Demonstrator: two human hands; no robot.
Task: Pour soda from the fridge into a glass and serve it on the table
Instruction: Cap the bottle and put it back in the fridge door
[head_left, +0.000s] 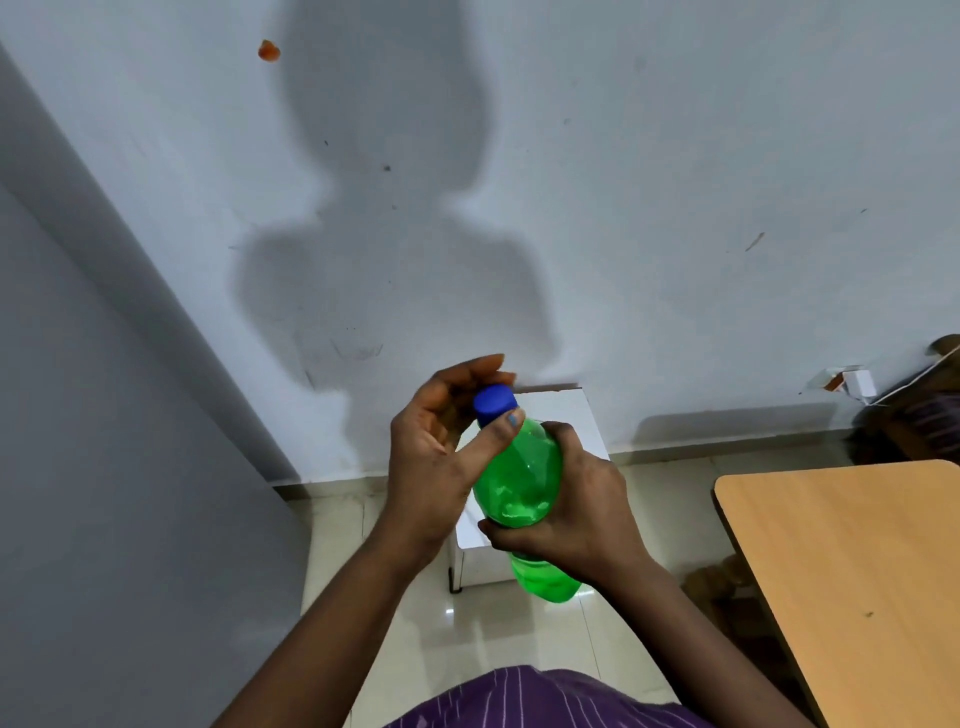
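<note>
A green plastic soda bottle (519, 483) with a blue cap (494, 406) is held tilted in front of me, cap pointing up and left. My right hand (569, 512) is wrapped around the bottle's middle. My left hand (441, 447) is at the neck, thumb and fingers closed around the blue cap. The cap sits on the bottle. No glass is in view.
A small white fridge or cabinet (550, 415) stands on the tiled floor against the wall, behind the bottle. A light wooden table (852, 571) fills the lower right. A grey wall panel (104, 467) rises on the left. Dark cloth and a wall socket are at far right.
</note>
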